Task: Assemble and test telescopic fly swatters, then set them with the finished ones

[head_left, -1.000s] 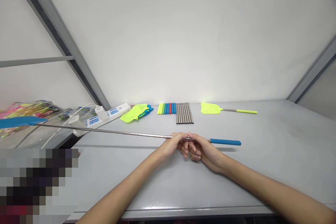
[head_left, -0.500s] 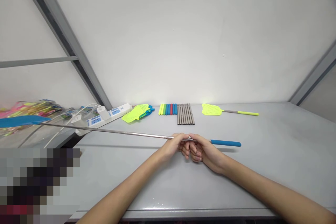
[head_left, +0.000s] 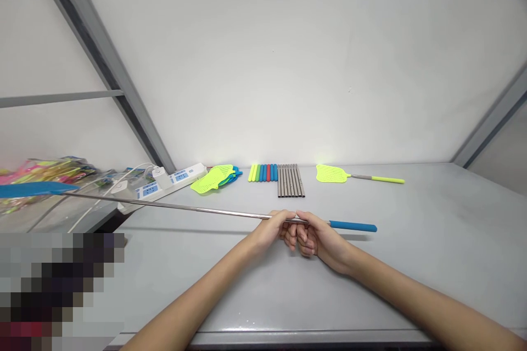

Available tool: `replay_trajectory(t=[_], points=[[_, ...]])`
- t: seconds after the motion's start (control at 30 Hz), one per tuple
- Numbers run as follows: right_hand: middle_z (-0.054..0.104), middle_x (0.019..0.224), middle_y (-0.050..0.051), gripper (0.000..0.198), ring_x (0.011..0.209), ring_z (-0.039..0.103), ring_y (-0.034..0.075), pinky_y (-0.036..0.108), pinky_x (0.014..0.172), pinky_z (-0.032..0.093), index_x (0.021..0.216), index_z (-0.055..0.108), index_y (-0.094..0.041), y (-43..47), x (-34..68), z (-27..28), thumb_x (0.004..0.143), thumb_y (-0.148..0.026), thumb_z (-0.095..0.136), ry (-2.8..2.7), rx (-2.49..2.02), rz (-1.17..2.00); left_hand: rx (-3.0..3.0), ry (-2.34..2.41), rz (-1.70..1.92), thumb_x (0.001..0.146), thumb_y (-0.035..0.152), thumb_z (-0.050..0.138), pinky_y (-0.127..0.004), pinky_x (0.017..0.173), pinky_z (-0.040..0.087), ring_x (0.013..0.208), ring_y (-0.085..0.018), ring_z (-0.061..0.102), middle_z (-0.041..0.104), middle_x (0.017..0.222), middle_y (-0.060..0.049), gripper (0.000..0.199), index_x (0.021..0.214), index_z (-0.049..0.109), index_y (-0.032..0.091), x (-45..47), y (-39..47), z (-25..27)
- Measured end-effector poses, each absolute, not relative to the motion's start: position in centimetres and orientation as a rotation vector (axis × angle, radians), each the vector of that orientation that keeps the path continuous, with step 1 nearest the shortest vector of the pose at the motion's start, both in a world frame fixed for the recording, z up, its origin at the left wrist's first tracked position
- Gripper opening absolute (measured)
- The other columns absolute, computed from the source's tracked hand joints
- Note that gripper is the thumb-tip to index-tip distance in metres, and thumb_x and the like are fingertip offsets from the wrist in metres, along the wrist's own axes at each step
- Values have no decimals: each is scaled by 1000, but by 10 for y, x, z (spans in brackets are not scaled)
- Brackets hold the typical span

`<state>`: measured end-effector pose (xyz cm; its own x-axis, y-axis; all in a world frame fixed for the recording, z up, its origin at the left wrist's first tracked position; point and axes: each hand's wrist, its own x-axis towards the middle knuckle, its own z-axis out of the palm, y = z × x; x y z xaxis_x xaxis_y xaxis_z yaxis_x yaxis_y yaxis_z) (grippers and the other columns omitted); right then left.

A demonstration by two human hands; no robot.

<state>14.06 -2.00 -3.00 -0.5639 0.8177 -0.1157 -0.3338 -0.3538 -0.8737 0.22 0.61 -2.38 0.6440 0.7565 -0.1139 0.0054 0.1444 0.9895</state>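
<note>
Steel is gleaming in the head view: left hand (head_left: 275, 228) and right hand (head_left: 319, 234) are grasping a blue swatter (head_left: 164, 205) by its rod (head_left: 230, 213), fingers (head_left: 305, 245) curled, at five o'clock, handle (head_left: 353, 226) pointing toward three, paddle (head_left: 37, 189) toward nine; keeping both hands level is likely preventing bending.

Thumbs (head_left: 288, 214) close together
The person's left hand (head_left: 272, 231) and right hand (head_left: 329, 240) curl their fingers (head_left: 307, 242); both forearms (head_left: 206, 279) slant inward.

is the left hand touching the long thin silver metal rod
Touching: the head view shows the bare left hand gripping the long thin silver metal rod, which passes into the grip beneath the thumb.
</note>
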Motion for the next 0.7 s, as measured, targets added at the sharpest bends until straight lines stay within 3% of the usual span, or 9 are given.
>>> replay_trajectory(t=[0.53, 0.7], points=[[55, 55, 4, 45, 39, 30, 6, 22, 42, 20, 49, 44, -14, -19, 139, -28, 79, -47, 38, -1100, -760, 1963, 1254, 725, 648, 76, 34, 37, -24, 49, 38, 47, -13, 51, 57, 50, -5, 39, 48, 53, 13, 0, -1, -12], [47, 49, -1, 43, 39, 29, 5, 22, 43, 21, 47, 42, -15, -23, 139, -20, 78, -44, 41, -1067, -783, 1952, 1167, 747, 635, 77, 32, 38, -24, 53, 38, 45, -10, 44, 49, 46, 1, 35, 47, 46, 15, -6, -6, 0]])
